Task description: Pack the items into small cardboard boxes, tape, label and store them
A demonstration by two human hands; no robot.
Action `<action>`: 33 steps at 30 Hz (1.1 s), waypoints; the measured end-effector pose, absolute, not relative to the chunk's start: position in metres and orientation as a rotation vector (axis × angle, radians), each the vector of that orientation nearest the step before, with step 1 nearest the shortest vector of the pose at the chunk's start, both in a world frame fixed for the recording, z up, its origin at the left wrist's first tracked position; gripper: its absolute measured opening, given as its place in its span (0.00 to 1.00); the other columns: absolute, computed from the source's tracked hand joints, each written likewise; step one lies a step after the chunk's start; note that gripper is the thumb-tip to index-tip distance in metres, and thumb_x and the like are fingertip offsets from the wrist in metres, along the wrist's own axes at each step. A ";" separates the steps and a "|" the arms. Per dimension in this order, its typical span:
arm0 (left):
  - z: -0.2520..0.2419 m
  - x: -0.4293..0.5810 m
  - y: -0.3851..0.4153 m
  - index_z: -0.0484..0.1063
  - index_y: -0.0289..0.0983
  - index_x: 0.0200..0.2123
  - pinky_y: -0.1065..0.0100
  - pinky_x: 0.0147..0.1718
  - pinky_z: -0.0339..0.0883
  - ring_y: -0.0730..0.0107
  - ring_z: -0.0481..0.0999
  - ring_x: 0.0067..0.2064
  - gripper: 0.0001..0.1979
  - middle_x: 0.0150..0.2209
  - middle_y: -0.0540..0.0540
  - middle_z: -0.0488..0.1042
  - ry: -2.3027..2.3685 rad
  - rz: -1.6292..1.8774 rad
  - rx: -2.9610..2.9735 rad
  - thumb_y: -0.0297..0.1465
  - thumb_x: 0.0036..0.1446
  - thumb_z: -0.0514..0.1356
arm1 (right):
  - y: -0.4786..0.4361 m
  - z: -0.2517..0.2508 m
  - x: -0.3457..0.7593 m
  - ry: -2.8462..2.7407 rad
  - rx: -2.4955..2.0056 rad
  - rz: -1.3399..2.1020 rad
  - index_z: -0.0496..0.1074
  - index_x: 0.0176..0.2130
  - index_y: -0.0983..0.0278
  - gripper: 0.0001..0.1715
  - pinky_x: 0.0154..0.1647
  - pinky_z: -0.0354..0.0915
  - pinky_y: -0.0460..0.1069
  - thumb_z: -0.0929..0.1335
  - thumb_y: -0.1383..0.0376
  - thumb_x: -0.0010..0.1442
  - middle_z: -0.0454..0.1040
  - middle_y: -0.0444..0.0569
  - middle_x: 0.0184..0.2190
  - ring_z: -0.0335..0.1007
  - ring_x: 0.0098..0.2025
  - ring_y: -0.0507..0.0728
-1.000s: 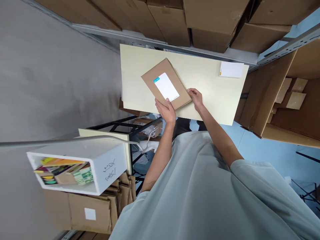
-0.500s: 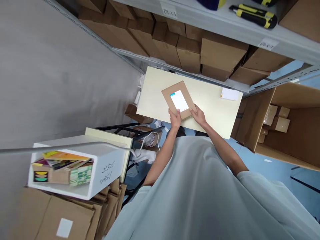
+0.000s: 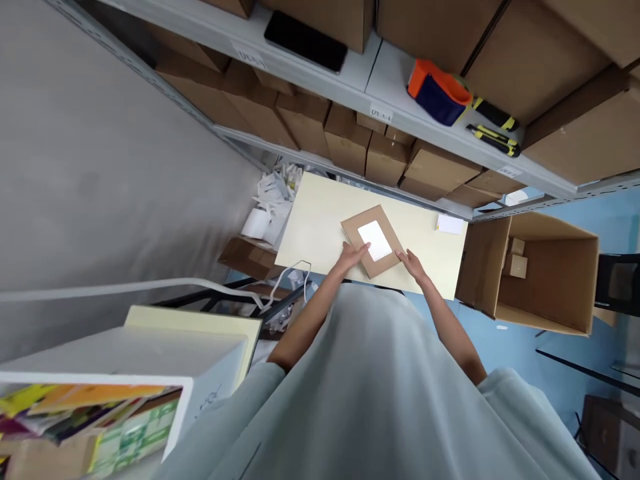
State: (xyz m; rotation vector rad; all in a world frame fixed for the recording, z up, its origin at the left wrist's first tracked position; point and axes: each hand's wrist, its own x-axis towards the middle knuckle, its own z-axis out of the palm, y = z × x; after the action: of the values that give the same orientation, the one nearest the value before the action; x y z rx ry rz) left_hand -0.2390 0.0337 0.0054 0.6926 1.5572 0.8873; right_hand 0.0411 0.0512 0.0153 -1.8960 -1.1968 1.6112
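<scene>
A flat brown cardboard box (image 3: 378,269) with a white label (image 3: 375,241) on top is over the pale yellow tabletop (image 3: 320,213). Whether it rests on the table or is held just above it, I cannot tell. My left hand (image 3: 353,255) grips its lower left edge, with the thumb on the label and the other fingers partly hidden. At the right corner, my right hand (image 3: 412,263) holds the box with the thumb on its upper face. A small white box (image 3: 450,224) lies at the table's right end.
Shelves with brown cartons (image 3: 345,137) stand behind the table, bearing a phone (image 3: 306,41), an orange-and-blue tape dispenser (image 3: 440,92) and a utility knife (image 3: 494,140). A large open carton (image 3: 550,280) is at right. A white bin (image 3: 210,373) is at lower left; a cable (image 3: 150,287) crosses at left.
The camera view has shifted, bringing more of the upper shelf into sight. My left hand has moved round towards the box's left side. Both hands stay on the box.
</scene>
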 end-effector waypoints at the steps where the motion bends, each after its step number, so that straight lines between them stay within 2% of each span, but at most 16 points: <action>1: 0.010 -0.249 0.046 0.63 0.33 0.72 0.43 0.74 0.60 0.39 0.65 0.75 0.50 0.69 0.28 0.72 1.616 0.911 0.738 0.50 0.55 0.75 | 0.044 0.020 0.039 -1.102 -1.971 1.601 0.71 0.70 0.64 0.50 0.71 0.69 0.63 0.73 0.37 0.63 0.76 0.61 0.67 0.72 0.69 0.70; 4: 0.023 -0.271 0.096 0.58 0.33 0.76 0.49 0.79 0.49 0.43 0.52 0.81 0.49 0.77 0.30 0.60 1.770 0.920 0.992 0.52 0.62 0.69 | 0.029 0.033 0.029 -0.652 -2.076 1.633 0.68 0.70 0.66 0.47 0.59 0.79 0.60 0.62 0.35 0.71 0.77 0.66 0.63 0.80 0.60 0.66; 7: 0.040 -0.271 0.150 0.61 0.33 0.75 0.50 0.78 0.49 0.42 0.51 0.81 0.44 0.79 0.31 0.57 1.675 0.716 1.226 0.54 0.67 0.62 | 0.029 0.044 0.013 -0.162 -1.939 1.682 0.71 0.62 0.66 0.39 0.53 0.81 0.55 0.59 0.38 0.76 0.82 0.61 0.51 0.83 0.50 0.60; 10: 0.058 -0.258 0.182 0.69 0.32 0.70 0.51 0.72 0.60 0.39 0.62 0.77 0.39 0.74 0.29 0.67 1.539 0.400 1.327 0.56 0.70 0.55 | 0.036 0.053 -0.005 -0.014 -1.834 1.671 0.74 0.52 0.65 0.29 0.48 0.82 0.54 0.60 0.44 0.79 0.80 0.53 0.38 0.83 0.40 0.58; 13: 0.076 -0.252 0.180 0.75 0.32 0.63 0.52 0.65 0.66 0.37 0.74 0.69 0.37 0.65 0.28 0.76 1.486 0.276 1.392 0.57 0.71 0.51 | 0.034 0.062 -0.017 0.046 -1.842 1.601 0.74 0.46 0.64 0.23 0.44 0.82 0.53 0.61 0.49 0.79 0.78 0.50 0.33 0.81 0.36 0.58; 15: 0.085 -0.258 0.165 0.77 0.33 0.60 0.52 0.63 0.67 0.38 0.77 0.65 0.38 0.63 0.28 0.77 1.525 0.299 1.438 0.59 0.71 0.49 | 0.024 0.068 -0.022 0.041 -1.839 1.534 0.75 0.44 0.62 0.21 0.43 0.81 0.51 0.63 0.50 0.78 0.79 0.50 0.34 0.81 0.37 0.58; 18: 0.093 -0.273 0.133 0.80 0.37 0.54 0.56 0.58 0.70 0.42 0.80 0.58 0.37 0.57 0.31 0.77 1.602 0.351 1.457 0.62 0.70 0.48 | 0.004 0.082 -0.025 -0.146 -1.858 1.289 0.76 0.44 0.60 0.20 0.46 0.80 0.50 0.67 0.47 0.73 0.83 0.50 0.41 0.81 0.45 0.58; 21: 0.092 -0.283 0.101 0.82 0.39 0.47 0.59 0.56 0.71 0.48 0.79 0.56 0.32 0.47 0.37 0.78 1.608 0.415 1.392 0.58 0.72 0.50 | -0.007 0.097 -0.022 -0.468 -1.873 0.981 0.76 0.52 0.61 0.27 0.56 0.77 0.54 0.72 0.44 0.66 0.83 0.53 0.53 0.79 0.56 0.60; 23: 0.086 -0.283 0.082 0.83 0.40 0.46 0.60 0.56 0.72 0.52 0.78 0.55 0.27 0.43 0.40 0.77 1.630 0.506 1.324 0.54 0.72 0.53 | -0.007 0.104 -0.017 -0.646 -1.848 0.881 0.75 0.55 0.63 0.33 0.63 0.74 0.57 0.74 0.43 0.63 0.81 0.58 0.59 0.77 0.62 0.63; 25: 0.076 -0.279 0.067 0.83 0.40 0.50 0.60 0.56 0.74 0.54 0.79 0.52 0.22 0.44 0.41 0.75 1.684 0.626 1.261 0.49 0.70 0.59 | -0.003 0.105 -0.011 -0.747 -1.811 0.899 0.75 0.54 0.63 0.34 0.68 0.71 0.61 0.75 0.43 0.61 0.79 0.61 0.63 0.76 0.64 0.65; 28: 0.056 -0.274 0.049 0.83 0.39 0.53 0.59 0.56 0.76 0.55 0.79 0.50 0.19 0.44 0.41 0.74 1.715 0.750 1.207 0.43 0.65 0.65 | 0.005 0.095 0.000 -0.812 -1.747 1.000 0.74 0.49 0.61 0.30 0.72 0.68 0.63 0.76 0.44 0.59 0.76 0.63 0.67 0.75 0.67 0.67; 30: 0.043 -0.272 0.041 0.84 0.39 0.51 0.58 0.57 0.77 0.55 0.80 0.49 0.18 0.43 0.42 0.74 1.694 0.771 1.172 0.42 0.64 0.66 | 0.009 0.083 0.008 -0.855 -1.707 1.045 0.73 0.48 0.60 0.28 0.74 0.65 0.63 0.76 0.45 0.59 0.74 0.63 0.69 0.73 0.69 0.67; 33: 0.029 -0.270 0.035 0.82 0.37 0.52 0.56 0.58 0.78 0.55 0.82 0.49 0.21 0.47 0.41 0.78 1.656 0.757 1.105 0.43 0.61 0.68 | 0.012 0.064 0.023 -0.888 -1.738 1.113 0.72 0.52 0.61 0.31 0.73 0.65 0.64 0.75 0.45 0.59 0.75 0.65 0.67 0.73 0.69 0.68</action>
State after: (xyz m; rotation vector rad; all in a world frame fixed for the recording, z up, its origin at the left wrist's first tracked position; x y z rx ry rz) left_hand -0.2703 0.0352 0.0294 1.1048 1.6558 0.7574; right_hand 0.0228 0.0122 0.0643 -1.7382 -0.8884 1.1135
